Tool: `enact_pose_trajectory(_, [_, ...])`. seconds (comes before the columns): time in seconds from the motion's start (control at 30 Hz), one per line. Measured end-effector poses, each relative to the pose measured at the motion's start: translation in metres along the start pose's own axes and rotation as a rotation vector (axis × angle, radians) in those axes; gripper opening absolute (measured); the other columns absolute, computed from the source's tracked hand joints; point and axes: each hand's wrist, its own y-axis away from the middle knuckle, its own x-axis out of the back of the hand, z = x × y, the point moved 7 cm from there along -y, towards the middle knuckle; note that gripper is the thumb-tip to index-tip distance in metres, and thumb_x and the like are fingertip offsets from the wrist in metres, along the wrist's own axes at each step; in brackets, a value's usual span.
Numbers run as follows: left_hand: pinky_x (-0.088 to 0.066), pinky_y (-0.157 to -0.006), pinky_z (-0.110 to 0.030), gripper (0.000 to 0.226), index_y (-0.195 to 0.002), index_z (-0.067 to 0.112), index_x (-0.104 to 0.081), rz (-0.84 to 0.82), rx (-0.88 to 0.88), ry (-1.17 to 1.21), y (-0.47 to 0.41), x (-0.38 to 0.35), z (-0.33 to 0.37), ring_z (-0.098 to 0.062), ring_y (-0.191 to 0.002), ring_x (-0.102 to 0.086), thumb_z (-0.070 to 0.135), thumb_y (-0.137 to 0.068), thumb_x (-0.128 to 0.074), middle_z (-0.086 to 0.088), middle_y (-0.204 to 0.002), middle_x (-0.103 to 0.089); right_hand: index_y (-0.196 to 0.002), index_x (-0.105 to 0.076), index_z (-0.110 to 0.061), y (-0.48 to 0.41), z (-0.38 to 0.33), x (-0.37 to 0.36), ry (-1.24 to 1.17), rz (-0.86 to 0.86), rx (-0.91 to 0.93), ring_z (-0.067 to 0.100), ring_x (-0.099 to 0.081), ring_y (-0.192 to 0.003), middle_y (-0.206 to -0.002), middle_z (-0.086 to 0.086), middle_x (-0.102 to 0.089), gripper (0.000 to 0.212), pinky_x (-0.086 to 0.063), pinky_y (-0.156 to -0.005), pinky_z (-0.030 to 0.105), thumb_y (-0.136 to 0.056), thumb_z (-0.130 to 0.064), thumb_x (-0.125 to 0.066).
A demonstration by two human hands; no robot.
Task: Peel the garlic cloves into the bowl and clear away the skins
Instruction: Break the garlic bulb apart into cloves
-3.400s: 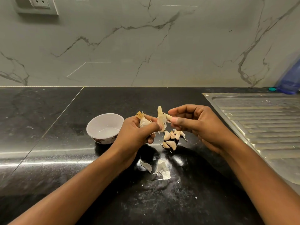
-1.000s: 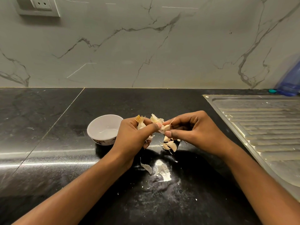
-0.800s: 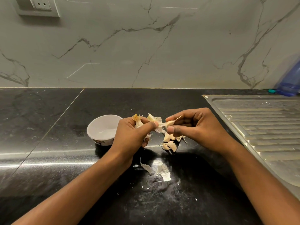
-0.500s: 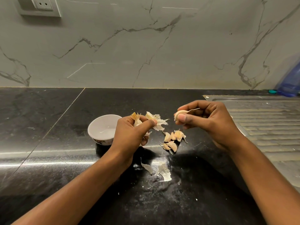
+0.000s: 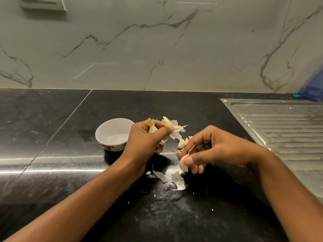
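1. Left hand [image 5: 145,138] grips the rest of the garlic bulb [image 5: 172,128], fingers curled round it and the thumb pressed across the top. Papery skin fans out toward 2 o'clock.
2. Right hand [image 5: 222,149] pinches a single clove [image 5: 183,165] between thumb and curled fingers. A strip of skin stands up from it.
3. Change: half a second ago this hand was raised at 2 o'clock of the loose cloves [image 5: 181,142], the clove just torn free. It has now dropped to their 6 o'clock, low over the counter [image 5: 52,130] and just above the shed skins [image 5: 177,180].
4. Reading: the clove is separated from the bulb but looks unpeeled. It may be set down with the others or stripped next; I cannot tell which.
5. Bowl [image 5: 111,130] sits at 9 o'clock of the left hand, just beside it. No cloves show inside.
6. Progress: early. The bulb is being broken up, no peeled clove is in the bowl, and the skins are not yet cleared.
7. Sink drainer [image 5: 279,130] lies at 3 o'clock, well apart.
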Motion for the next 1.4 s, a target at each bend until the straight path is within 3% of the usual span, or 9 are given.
enact_pose_trajectory(0.1, [-0.039, -0.046, -0.026, 0.022, -0.085, -0.005, -0.068, -0.011, 0.008, 0.005, 0.0, 0.0, -0.001, -0.017, -0.06, -0.05, 0.013, -0.091, -0.079, -0.018, -0.084, -0.066, -0.113, -0.08, -0.004, 0.003, 0.0, 0.021, 0.013, 0.189, 0.021, 0.023, -0.073, -0.076, -0.095, 0.022, -0.079, 0.021, -0.063, -0.071, 0.028, -0.092, -0.01, -0.079])
enact_pose_trajectory(0.23, [-0.036, -0.047, -0.027, 0.019, -0.085, -0.004, -0.068, -0.023, 0.012, 0.024, 0.001, 0.0, 0.001, -0.024, -0.067, -0.049, 0.011, -0.09, -0.079, -0.023, -0.085, -0.065, -0.105, -0.083, -0.009, 0.006, 0.006, 0.04, 0.031, 0.397, -0.008, 0.017, -0.068, -0.068, -0.091, 0.018, -0.08, 0.016, -0.058, -0.063, 0.024, -0.092, -0.016, -0.079])
enact_pose_trajectory(0.43, [-0.035, -0.047, -0.026, 0.019, -0.073, 0.01, -0.068, -0.055, 0.027, 0.004, 0.003, -0.003, 0.005, -0.027, -0.074, -0.05, 0.007, -0.089, -0.078, -0.027, -0.089, -0.067, -0.102, -0.083, -0.009, 0.004, 0.018, 0.048, 0.068, 0.478, -0.078, 0.017, -0.069, -0.067, -0.086, 0.016, -0.079, 0.01, -0.058, -0.06, 0.023, -0.095, -0.012, -0.077])
enact_pose_trajectory(0.67, [-0.037, -0.046, -0.024, 0.017, -0.084, -0.009, -0.069, -0.099, 0.081, -0.035, 0.003, -0.005, 0.002, -0.019, -0.067, -0.054, 0.005, -0.089, -0.078, -0.015, -0.083, -0.065, -0.097, -0.083, -0.016, 0.013, 0.004, 0.06, 0.118, 0.714, 0.055, 0.012, -0.059, -0.057, -0.074, 0.007, -0.075, 0.021, -0.049, -0.054, 0.025, -0.096, -0.035, -0.074])
enact_pose_trajectory(0.83, [-0.038, -0.047, -0.024, 0.01, -0.085, -0.001, -0.073, -0.16, 0.082, -0.049, 0.007, -0.009, 0.004, -0.017, -0.063, -0.056, 0.007, -0.09, -0.077, -0.012, -0.077, -0.069, -0.114, -0.079, -0.012, 0.006, -0.011, 0.033, 0.013, 0.479, 0.15, 0.021, -0.078, -0.082, -0.098, 0.01, -0.081, 0.031, -0.06, -0.063, 0.025, -0.087, -0.027, -0.08])
enact_pose_trajectory(1.0, [-0.039, -0.049, -0.026, 0.01, -0.086, 0.001, -0.078, -0.156, 0.074, -0.041, 0.005, -0.008, 0.005, -0.017, -0.064, -0.056, 0.01, -0.09, -0.077, -0.018, -0.085, -0.072, -0.105, -0.08, -0.004, 0.006, -0.011, 0.035, -0.017, 0.501, 0.187, 0.024, -0.078, -0.078, -0.091, 0.015, -0.081, 0.021, -0.062, -0.065, 0.026, -0.084, -0.008, -0.082])
enact_pose_trajectory(1.2, [-0.039, -0.053, -0.029, 0.039, -0.104, -0.006, -0.074, -0.061, -0.008, 0.074, 0.003, 0.004, 0.018, -0.013, -0.064, -0.061, 0.03, -0.095, -0.066, -0.021, -0.101, -0.077, -0.1, -0.079, 0.004, 0.0, -0.007, 0.011, -0.06, 0.191, 0.102, 0.025, -0.076, -0.071, -0.089, 0.025, -0.078, 0.018, -0.064, -0.066, 0.028, -0.082, 0.001, -0.082])
enact_pose_trajectory(1.3, [-0.039, -0.057, -0.032, 0.051, -0.106, -0.003, -0.075, -0.09, 0.051, 0.06, 0.004, 0.001, 0.016, -0.018, -0.066, -0.058, 0.044, -0.102, -0.054, -0.019, -0.104, -0.078, -0.106, -0.08, 0.001, -0.008, 0.001, -0.009, -0.022, 0.046, 0.024, 0.03, -0.078, -0.082, -0.094, 0.024, -0.079, 0.018, -0.065, -0.071, 0.03, -0.088, -0.003, -0.081])
enact_pose_trajectory(1.4, [-0.039, -0.056, -0.032, 0.065, -0.105, -0.003, -0.075, -0.142, 0.095, 0.057, 0.007, -0.004, 0.013, -0.021, -0.067, -0.056, 0.055, -0.103, -0.045, -0.02, -0.105, -0.077, -0.111, -0.08, -0.005, -0.007, 0.001, -0.011, 0.032, 0.025, 0.01, 0.033, -0.079, -0.089, -0.098, 0.02, -0.08, 0.021, -0.063, -0.066, 0.027, -0.092, -0.014, -0.081])
